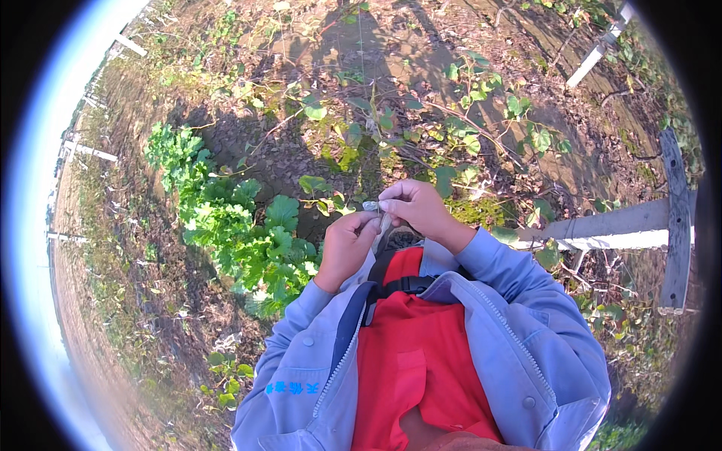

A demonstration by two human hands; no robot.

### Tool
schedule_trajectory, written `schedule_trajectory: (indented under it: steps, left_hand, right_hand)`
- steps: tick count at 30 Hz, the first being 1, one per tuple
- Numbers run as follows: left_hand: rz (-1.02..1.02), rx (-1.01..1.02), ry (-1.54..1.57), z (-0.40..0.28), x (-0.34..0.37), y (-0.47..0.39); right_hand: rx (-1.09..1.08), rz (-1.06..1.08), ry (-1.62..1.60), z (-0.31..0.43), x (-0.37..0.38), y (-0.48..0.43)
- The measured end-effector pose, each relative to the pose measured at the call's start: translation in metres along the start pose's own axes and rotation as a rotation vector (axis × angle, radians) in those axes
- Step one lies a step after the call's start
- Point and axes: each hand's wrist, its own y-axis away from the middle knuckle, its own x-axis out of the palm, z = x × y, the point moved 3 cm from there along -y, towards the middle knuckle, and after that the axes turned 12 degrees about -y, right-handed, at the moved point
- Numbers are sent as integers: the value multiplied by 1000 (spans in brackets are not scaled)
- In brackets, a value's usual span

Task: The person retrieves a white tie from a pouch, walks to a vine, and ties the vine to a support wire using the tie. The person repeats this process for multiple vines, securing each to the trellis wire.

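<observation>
My left hand (350,242) and my right hand (420,208) meet in front of my waist. Between their fingertips is a pale, thin strip of material (384,224), pinched from both sides, with a small whitish crumpled end (370,206) sticking out at the upper left. Whether the strip is cloth or plastic, I cannot tell. A thin wire (361,51) runs down the view towards the hands. Vine shoots with green leaves (315,111) spread over the ground just beyond my fingers.
Large leafy green plants (225,214) grow at the left. A concrete post (609,222) with a weathered wooden crosspiece (674,220) lies across the right of the view. Another pale post (592,59) is at the upper right. Dry leaves and vine stems cover the soil.
</observation>
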Motion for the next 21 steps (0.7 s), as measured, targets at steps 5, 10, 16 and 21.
schedule_trajectory:
  steps: [5, 10, 16, 21]
  left_hand:
    - [133, -107, 162, 12, 7, 2]
    - [136, 190, 14, 0, 0, -2]
    - [-26, 460, -372, -23, -8, -9]
    - [-107, 311, -353, -24, 0, -6]
  right_hand:
    - [248, 176, -382, -2, -6, 6]
    - [322, 400, -67, 11, -14, 13]
    - [-77, 340, 595, 25, -14, 16]
    - [-243, 5, 539, 19, -12, 18]
